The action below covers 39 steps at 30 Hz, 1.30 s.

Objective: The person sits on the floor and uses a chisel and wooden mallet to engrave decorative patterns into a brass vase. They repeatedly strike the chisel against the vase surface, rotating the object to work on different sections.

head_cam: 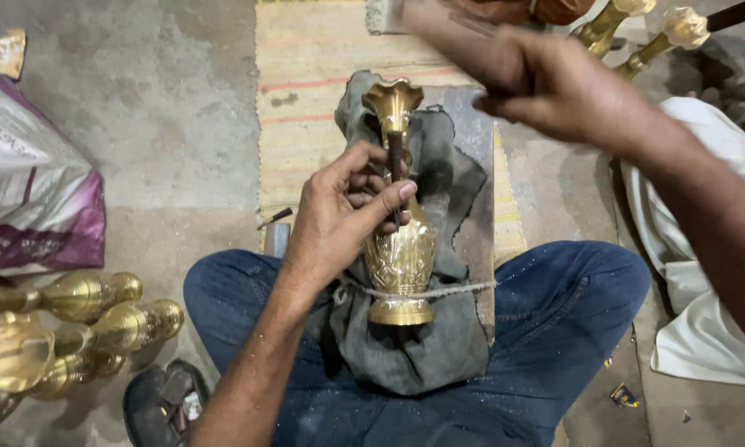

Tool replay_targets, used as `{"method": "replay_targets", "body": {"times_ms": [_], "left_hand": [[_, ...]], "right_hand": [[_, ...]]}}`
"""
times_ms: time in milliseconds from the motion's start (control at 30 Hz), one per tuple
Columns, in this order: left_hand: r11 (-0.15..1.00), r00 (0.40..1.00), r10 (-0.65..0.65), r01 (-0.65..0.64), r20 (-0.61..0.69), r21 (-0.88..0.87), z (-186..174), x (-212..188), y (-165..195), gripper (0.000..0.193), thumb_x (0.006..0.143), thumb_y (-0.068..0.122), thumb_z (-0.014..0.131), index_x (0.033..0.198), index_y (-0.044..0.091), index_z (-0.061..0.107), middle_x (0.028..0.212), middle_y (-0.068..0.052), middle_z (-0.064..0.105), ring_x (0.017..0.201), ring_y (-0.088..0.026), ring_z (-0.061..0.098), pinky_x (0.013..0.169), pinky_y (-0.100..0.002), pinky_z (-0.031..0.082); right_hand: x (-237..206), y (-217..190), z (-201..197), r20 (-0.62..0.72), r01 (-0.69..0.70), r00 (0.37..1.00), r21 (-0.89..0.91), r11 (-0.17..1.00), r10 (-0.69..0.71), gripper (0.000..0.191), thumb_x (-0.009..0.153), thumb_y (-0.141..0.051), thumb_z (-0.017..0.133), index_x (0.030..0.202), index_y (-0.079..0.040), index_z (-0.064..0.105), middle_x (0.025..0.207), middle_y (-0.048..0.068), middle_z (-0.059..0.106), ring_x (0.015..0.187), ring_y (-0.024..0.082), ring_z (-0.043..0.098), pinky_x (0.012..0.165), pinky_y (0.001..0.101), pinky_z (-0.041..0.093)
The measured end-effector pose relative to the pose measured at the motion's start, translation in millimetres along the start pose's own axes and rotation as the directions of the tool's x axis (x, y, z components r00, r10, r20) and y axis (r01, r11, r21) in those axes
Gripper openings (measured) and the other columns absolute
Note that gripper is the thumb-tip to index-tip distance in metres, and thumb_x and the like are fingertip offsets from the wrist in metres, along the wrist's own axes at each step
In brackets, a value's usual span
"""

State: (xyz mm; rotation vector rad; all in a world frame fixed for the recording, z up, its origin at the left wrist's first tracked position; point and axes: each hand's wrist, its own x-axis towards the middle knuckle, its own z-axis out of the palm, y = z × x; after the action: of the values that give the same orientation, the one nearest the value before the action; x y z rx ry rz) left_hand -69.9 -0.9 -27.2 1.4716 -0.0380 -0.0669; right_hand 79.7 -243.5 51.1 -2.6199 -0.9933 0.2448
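Denim-clad knees fill the near edge of the view — the person sits cross-legged with a grey cloth draped over the lap, apparently as padding under the work. On that cloth lies a brass vase, foot toward 6 o'clock and fluted mouth toward 12 o'clock, resting against a dark board. A cord crosses the vase just above its foot and seems to pin it against slipping. The left hand is closed round a thin dark chisel, whose tip sits on the vase's neck; thumb and fingers pinch it upright, likely to keep the point steady on the metal. The right hand, raised at 1 o'clock and blurred, is clenched round a wooden handle whose head is cut off by the frame's top edge. Beneath the board a striped mat covers the concrete floor. At 8 o'clock more brass vases lie stacked on their sides; at 9 o'clock sits a grey and purple sack. Two further brass pieces show at 1 o'clock, and a white cloth lies at 3 o'clock — well apart from the work
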Motion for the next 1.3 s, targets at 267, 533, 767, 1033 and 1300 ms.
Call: {"method": "replay_targets", "body": {"times_ms": [267,533,767,1033,1300], "left_hand": [[0.987,0.94,0.04,-0.09,-0.339,-0.132,26,-30,-5,0.02,0.098,0.012,0.073,0.106,0.002,0.058,0.084,-0.004,0.068,0.075,-0.01,0.072,0.057,-0.023,0.061],[0.964,0.849,0.07,-0.193,-0.523,-0.183,42,-41,-16,0.02,0.095,0.01,0.074,0.105,0.001,0.059,0.087,-0.005,0.068,0.076,-0.01,0.072,0.057,-0.024,0.065],[0.951,0.823,0.085,-0.235,-0.562,-0.199,46,-43,-22,0.022,0.095,0.009,0.076,0.101,0.0,0.058,0.085,-0.006,0.067,0.074,-0.01,0.069,0.058,-0.025,0.064],[0.958,0.793,0.145,-0.262,-0.592,-0.116,52,-47,-24,0.022,0.098,0.008,0.076,0.101,0.0,0.056,0.084,-0.004,0.066,0.073,-0.007,0.066,0.06,-0.024,0.061],[0.958,0.728,0.274,-0.266,-0.628,0.11,57,-53,-37,0.024,0.097,0.009,0.08,0.097,0.001,0.057,0.085,-0.004,0.07,0.075,-0.006,0.066,0.065,-0.022,0.056]], "right_hand": [[38,-59,-32,0.109,0.178,0.983,-0.396,0.901,-0.146,0.034,0.092,-0.028,0.078,0.118,-0.01,0.065,0.082,0.011,0.068,0.072,0.026,0.07,0.063,0.0433,0.057],[36,-119,-51,0.384,0.462,0.879,-0.835,0.299,-0.283,0.035,0.106,-0.033,0.052,0.119,-0.003,0.063,0.07,0.005,0.062,0.057,0.013,0.064,0.051,0.0292,0.054],[20,-147,-62,0.375,0.444,0.882,-0.864,0.238,-0.285,0.034,0.111,-0.028,0.039,0.115,-0.004,0.062,0.069,0.003,0.055,0.053,0.01,0.061,0.051,0.0254,0.052],[15,-142,-62,0.279,0.373,0.92,-0.837,0.4,-0.275,0.031,0.11,-0.035,0.047,0.112,-0.007,0.06,0.076,0.006,0.06,0.06,0.017,0.063,0.058,0.0328,0.053],[12,-161,-65,0.226,0.427,0.897,-0.665,0.613,-0.38,0.014,0.103,-0.023,0.062,0.109,-0.01,0.061,0.082,0.008,0.064,0.072,0.021,0.067,0.065,0.0359,0.054]]}}
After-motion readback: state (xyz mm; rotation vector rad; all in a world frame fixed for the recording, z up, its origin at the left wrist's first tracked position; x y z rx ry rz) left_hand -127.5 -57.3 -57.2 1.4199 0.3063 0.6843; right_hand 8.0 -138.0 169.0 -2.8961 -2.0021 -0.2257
